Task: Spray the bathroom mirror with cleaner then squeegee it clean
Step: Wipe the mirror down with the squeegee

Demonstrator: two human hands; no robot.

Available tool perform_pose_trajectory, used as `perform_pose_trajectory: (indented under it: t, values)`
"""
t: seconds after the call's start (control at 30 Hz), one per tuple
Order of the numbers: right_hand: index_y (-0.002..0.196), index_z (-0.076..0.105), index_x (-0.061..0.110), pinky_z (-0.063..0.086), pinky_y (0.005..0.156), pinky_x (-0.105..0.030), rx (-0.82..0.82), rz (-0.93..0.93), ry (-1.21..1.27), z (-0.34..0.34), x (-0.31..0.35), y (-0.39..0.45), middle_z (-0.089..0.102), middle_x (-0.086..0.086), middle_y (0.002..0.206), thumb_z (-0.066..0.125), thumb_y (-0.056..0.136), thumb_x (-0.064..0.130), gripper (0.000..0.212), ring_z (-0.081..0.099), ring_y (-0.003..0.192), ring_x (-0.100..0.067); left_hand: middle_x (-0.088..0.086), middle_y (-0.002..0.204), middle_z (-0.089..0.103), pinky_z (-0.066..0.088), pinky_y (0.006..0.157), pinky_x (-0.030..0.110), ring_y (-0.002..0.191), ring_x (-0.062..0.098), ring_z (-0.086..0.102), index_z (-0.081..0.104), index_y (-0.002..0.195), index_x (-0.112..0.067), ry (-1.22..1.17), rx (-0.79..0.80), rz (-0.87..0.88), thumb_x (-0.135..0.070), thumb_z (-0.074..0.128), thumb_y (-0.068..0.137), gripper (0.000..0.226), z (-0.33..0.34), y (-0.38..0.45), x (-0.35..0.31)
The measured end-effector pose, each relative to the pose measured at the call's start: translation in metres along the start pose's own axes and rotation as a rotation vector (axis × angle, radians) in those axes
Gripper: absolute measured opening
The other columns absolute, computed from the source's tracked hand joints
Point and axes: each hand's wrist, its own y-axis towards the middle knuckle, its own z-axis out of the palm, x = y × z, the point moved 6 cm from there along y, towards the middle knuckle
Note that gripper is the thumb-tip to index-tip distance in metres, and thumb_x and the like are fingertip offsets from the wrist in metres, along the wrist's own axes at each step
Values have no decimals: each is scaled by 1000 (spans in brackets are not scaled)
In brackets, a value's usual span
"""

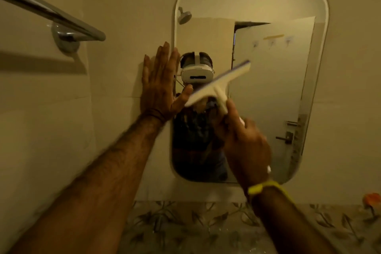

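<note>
Head view: right hand [245, 140] grips squeegee [218, 84] at mirror [268, 99].

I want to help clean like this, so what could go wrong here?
The squeegee sits tilted in the right hand, so its blade may not lie flat on the mirror and could leave streaks. The left hand presses flat on the wall with its thumb over the mirror's edge, so it might leave fingerprints on the glass. The right hand holds the handle near its end, so the grip might slip.
</note>
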Motion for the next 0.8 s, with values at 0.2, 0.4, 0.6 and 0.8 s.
perform_pose_trajectory:
  t: [0.2, 0.4, 0.6, 0.8]
  values:
    - [149, 36, 32, 35, 52, -22, -38, 23, 28, -9, 5, 55, 60, -3, 83, 59, 97, 28, 57, 41, 61, -8, 21, 167, 18, 2, 127, 57, 157, 34, 13, 21, 159, -7, -33, 4, -68, -50, 55, 96, 84, 0, -4, 0]
    - [146, 42, 21, 30, 51, -19, 34, 71, 59, -5, -30, -27, 60, -7, 82, 49, 100, 27, 47, 37, 58, -9, 20, 167, 20, 0, 125, 57, 156, 37, 15, 21, 159, -10, 23, 53, -30, -63, 33, 97, 83, 8, -33, -11]
    - [151, 32, 27, 30, 52, -25, -140, 220, 54, -17, -44, 49, 53, -7, 77, 26, 96, 40, 57, 42, 59, -16, 20, 167, 17, -1, 125, 58, 156, 36, 14, 13, 162, -15, 157, 40, 18, -65, 43, 96, 88, 18, -37, -6]
    - [150, 32, 16, 33, 55, -25, -79, 305, 158, -12, -59, -27, 60, -15, 74, 36, 98, 25, 53, 49, 59, -23, 23, 167, 18, 0, 124, 61, 156, 37, 14, 18, 161, -13, 125, 49, 33, -61, 46, 96, 85, 14, -38, -10]
